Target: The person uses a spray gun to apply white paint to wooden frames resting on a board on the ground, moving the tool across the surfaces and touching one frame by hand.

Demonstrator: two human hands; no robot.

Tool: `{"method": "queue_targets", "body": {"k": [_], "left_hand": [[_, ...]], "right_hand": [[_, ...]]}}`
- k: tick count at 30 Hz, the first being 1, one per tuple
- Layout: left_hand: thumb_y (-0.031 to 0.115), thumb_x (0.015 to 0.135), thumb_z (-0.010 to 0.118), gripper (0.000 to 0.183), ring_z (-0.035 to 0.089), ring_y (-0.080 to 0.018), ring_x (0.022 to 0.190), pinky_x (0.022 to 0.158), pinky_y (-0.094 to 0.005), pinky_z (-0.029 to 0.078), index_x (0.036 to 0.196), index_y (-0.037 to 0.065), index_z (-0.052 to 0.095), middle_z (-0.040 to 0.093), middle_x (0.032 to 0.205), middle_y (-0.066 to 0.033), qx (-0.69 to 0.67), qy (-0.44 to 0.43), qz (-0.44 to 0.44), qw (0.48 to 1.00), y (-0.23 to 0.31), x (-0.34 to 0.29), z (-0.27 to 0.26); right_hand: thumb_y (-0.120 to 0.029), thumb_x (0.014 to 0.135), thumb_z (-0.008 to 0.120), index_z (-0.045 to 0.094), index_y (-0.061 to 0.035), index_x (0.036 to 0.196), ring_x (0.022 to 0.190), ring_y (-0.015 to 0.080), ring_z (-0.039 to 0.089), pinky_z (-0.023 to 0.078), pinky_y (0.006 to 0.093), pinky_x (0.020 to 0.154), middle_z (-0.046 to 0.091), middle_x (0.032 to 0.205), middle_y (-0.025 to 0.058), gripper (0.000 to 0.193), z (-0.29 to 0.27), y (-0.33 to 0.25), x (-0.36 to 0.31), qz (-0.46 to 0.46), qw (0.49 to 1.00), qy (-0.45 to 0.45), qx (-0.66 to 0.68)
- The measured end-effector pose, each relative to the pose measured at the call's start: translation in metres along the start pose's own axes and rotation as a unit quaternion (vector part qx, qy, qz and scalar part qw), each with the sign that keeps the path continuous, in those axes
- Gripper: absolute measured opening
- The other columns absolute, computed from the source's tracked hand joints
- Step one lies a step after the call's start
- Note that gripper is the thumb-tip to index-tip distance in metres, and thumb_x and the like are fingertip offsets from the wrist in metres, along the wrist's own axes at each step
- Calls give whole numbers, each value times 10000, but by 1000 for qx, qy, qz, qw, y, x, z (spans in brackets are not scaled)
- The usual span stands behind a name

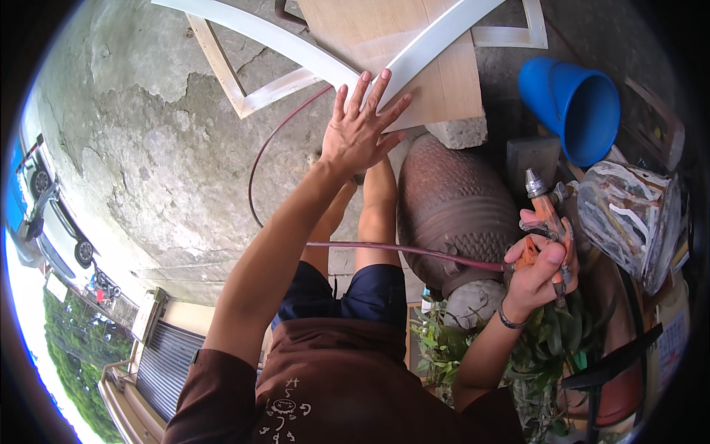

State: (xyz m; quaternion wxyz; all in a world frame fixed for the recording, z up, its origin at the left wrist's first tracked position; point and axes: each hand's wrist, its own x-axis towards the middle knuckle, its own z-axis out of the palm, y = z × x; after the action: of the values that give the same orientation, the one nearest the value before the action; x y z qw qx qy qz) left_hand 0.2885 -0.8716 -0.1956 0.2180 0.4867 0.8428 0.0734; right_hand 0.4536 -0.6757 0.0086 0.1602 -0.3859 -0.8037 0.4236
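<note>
Head view, landmark: brown clay jar (447, 192); 1 orange spray gun (546, 210), right of the jar, gripped in the right hand (538, 275); likely rigid, moderately heavy, tugged by its red hose (370, 244); best held by the handle; 1 white frame (433, 42), beyond the jar; probably light, stiff, easily marked, best taken by outer edges; left hand (359, 133) spread wide at its corner, contact unclear; plywood worktop (447, 89) beneath; cracked concrete floor (148, 148) left of the jar; blue bucket (551, 92) beyond, right.
</note>
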Motion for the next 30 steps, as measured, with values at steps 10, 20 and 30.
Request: {"method": "queue_targets", "body": {"k": [10, 20, 30], "left_hand": [[609, 957, 555, 743, 116, -391, 1558, 1228, -618, 154, 1607, 428, 244, 85, 1704, -139, -1, 7, 52, 999, -8, -22, -3], [622, 940, 572, 809, 85, -402, 1563, 1239, -592, 127, 1625, 365, 228, 30, 1708, -166, -65, 36, -86, 994, -1, -4, -6], [580, 937, 609, 771, 99, -406, 1553, 1226, -607, 129, 1607, 345, 307, 119, 1703, -128, -76, 41, -77, 993, 13, -6, 0]], "right_hand": [[-421, 1059, 457, 677, 125, 958, 409, 135, 554, 374, 242, 365, 732, 855, 186, 597, 2, -2, 2, 7, 1000, 5, 13], [-428, 1056, 459, 681, 122, 975, 408, 127, 551, 373, 244, 366, 738, 856, 168, 599, 5, -2, 2, 4, 1000, 1, 3], [-412, 1057, 454, 676, 124, 971, 405, 132, 552, 374, 242, 365, 734, 854, 180, 587, 4, 0, 1, 1, 1000, 7, 2]]}}
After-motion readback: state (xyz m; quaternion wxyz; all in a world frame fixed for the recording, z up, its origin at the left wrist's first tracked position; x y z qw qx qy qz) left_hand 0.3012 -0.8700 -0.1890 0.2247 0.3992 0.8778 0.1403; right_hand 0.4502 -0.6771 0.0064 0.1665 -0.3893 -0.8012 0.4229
